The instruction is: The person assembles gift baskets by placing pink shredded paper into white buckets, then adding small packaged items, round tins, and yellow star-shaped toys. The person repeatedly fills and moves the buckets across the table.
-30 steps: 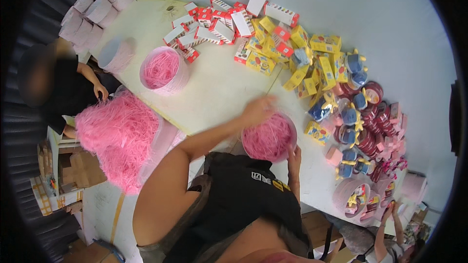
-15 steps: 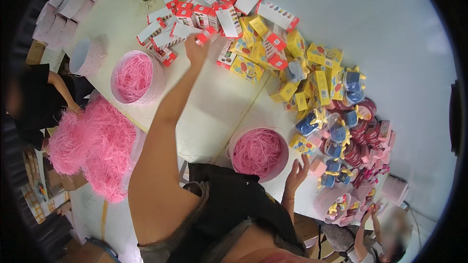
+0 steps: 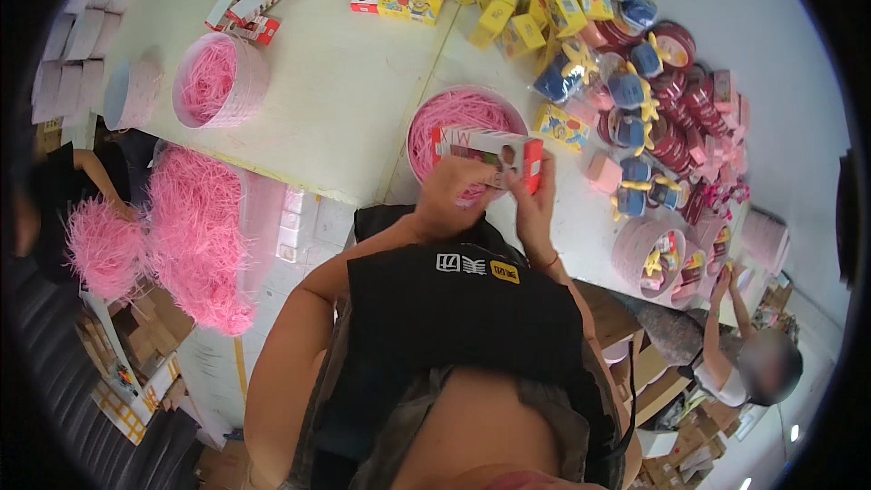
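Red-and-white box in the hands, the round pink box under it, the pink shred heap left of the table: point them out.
red-and-white box (image 3: pixel 485 147), head view, its white long face.
round pink box (image 3: pixel 458 113), head view, the shred filling inside.
pink shred heap (image 3: pixel 195 227), head view, middle of the pile.

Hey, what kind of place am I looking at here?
Likely a gift-packing workshop: round pink tubs of pink shredded paper on a long white table, piles of small boxed goods, and both hands holding a red-and-white box.
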`<state>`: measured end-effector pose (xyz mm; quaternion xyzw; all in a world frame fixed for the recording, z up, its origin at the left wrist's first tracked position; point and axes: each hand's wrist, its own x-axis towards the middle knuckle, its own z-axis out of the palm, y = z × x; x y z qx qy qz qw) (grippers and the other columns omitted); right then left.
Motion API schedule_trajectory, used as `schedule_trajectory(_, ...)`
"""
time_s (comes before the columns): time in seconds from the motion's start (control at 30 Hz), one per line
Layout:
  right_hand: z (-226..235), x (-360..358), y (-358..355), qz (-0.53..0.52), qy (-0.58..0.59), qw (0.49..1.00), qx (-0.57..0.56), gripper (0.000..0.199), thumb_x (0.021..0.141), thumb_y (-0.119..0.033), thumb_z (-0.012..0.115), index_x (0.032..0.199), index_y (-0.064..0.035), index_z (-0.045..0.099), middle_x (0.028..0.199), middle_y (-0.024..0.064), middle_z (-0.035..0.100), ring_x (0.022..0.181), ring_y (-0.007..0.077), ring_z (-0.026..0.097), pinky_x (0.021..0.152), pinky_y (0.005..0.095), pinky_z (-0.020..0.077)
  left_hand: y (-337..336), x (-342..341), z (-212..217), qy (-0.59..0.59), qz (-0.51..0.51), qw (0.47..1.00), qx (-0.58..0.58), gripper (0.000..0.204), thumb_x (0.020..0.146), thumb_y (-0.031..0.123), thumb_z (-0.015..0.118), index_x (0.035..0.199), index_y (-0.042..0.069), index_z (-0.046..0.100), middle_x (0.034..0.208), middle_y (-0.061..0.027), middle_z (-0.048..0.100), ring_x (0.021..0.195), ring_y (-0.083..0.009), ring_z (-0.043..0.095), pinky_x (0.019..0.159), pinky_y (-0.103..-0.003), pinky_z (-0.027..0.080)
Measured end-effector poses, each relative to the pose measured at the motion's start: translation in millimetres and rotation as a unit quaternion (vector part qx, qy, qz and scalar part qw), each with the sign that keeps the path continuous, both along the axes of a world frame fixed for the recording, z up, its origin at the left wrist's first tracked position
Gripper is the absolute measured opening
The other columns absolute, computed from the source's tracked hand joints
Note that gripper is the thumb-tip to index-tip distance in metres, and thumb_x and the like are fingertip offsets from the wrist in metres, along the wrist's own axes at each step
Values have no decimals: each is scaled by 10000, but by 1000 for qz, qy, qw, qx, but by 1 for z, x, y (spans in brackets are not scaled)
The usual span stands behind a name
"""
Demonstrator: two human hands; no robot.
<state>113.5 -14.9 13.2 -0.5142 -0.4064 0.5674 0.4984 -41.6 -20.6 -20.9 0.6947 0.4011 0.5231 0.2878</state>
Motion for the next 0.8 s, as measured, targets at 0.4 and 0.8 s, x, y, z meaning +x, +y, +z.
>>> schedule_trajectory(0.4,-61,64,82,95,-50,993,-46,284,936,-110,639,1169,-11,509,1112,98,660,984,149,638,817,269,503,38,-69,-80,50,187,952,-238,312,930,106,602,1229,40,542,1123,-137,623,1045,-190,589,835,-331,500)
schedule_trajectory(0.8,-108,22,1,-10,65,966,-251,417,956,-185,624,1307,7,503,1157,88,623,1054,197,607,913,332,522,126,-59,-34,178,-270,910,-261,596,788,-8,670,1350,118,521,1255,-123,584,1165,-296,567,983,-365,462)
